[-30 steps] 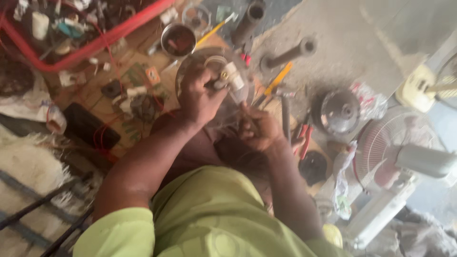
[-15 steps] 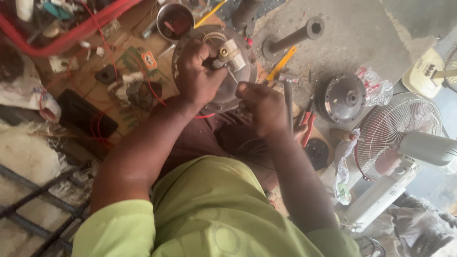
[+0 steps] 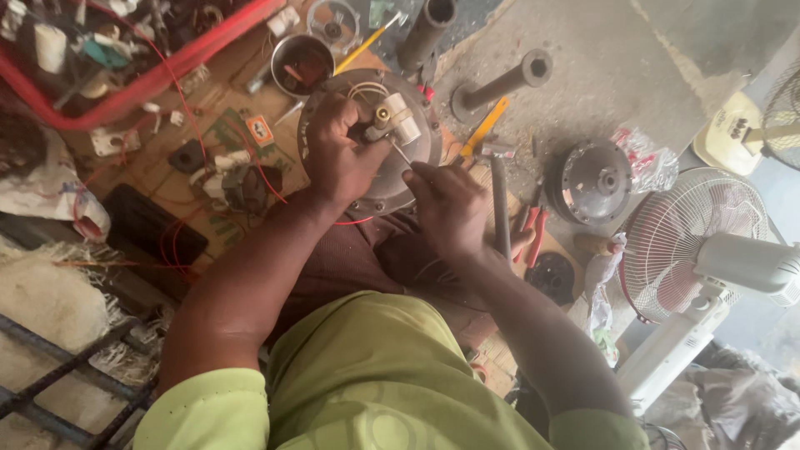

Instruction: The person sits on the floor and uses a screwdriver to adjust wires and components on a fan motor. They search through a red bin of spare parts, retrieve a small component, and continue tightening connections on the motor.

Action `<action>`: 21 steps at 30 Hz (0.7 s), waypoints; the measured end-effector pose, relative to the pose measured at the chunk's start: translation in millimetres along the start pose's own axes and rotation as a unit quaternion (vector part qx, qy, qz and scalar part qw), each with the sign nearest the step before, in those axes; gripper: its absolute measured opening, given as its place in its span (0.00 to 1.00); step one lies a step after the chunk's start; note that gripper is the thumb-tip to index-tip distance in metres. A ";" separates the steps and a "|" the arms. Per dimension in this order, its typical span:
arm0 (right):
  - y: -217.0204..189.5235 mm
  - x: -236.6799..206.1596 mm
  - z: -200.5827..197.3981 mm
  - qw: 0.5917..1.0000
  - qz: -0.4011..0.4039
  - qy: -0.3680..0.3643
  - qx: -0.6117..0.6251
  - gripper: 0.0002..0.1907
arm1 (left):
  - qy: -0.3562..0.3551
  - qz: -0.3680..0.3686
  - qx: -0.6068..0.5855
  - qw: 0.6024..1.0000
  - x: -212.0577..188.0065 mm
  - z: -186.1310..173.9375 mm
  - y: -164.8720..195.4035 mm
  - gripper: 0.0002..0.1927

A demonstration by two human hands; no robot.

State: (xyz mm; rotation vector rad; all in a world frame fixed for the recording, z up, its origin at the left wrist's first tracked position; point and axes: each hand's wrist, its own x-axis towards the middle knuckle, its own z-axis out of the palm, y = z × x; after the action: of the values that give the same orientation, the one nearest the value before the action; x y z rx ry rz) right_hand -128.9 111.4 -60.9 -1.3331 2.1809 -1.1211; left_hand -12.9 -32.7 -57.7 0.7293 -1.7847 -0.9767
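Two hands meet over a round grey motor housing [image 3: 375, 179] that rests tilted against the person's lap, above a cluttered wooden worktop [image 3: 167, 167]. The left hand [image 3: 342, 158] is closed over the housing's upper face, fingers curled around a cluster of small white and cream parts [image 3: 398, 121] with white wires [image 3: 367, 90] looping out behind them. The right hand [image 3: 450, 208] is closed around a thin metal tool [image 3: 402, 154], probably a screwdriver, whose tip points up into that cluster, just below the left hand's fingertips. The likeliest mishap, as I judge it, is the tool tip slipping off its seat: the shaft is angled toward the left hand's fingers, so a slip could jab them or nick the wires. The housing is braced only by the lap and one hand, so a hard push could also make it rock or slide off toward the worktop, where a red wire [image 3: 354, 222] trails from under its rim. Small parts held by the left hand could drop into the clutter below. A yellow-handled tool [image 3: 483, 127] lies just beyond the right hand, and a white fan [image 3: 708, 250] stands well apart.
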 end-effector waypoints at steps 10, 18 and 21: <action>6.1 24.3 -9.9 0.755 0.436 -0.140 0.470 0.12 | 0.010 0.050 -0.002 0.999 4.1 -1.1 7.3 0.16; -8.8 6.7 -5.3 0.970 0.211 -0.065 0.106 0.15 | -0.006 0.024 -0.015 1.000 0.1 -2.3 2.3 0.17; 7.0 18.9 -0.5 0.728 0.447 -0.156 0.495 0.12 | -0.011 -0.016 0.004 1.000 -7.1 -3.6 5.0 0.17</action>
State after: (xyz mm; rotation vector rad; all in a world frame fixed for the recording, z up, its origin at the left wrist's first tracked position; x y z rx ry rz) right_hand -142.7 97.0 -64.0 0.0597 1.2419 -1.1731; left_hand -7.2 -25.6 -55.7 0.7560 -1.8015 -1.0027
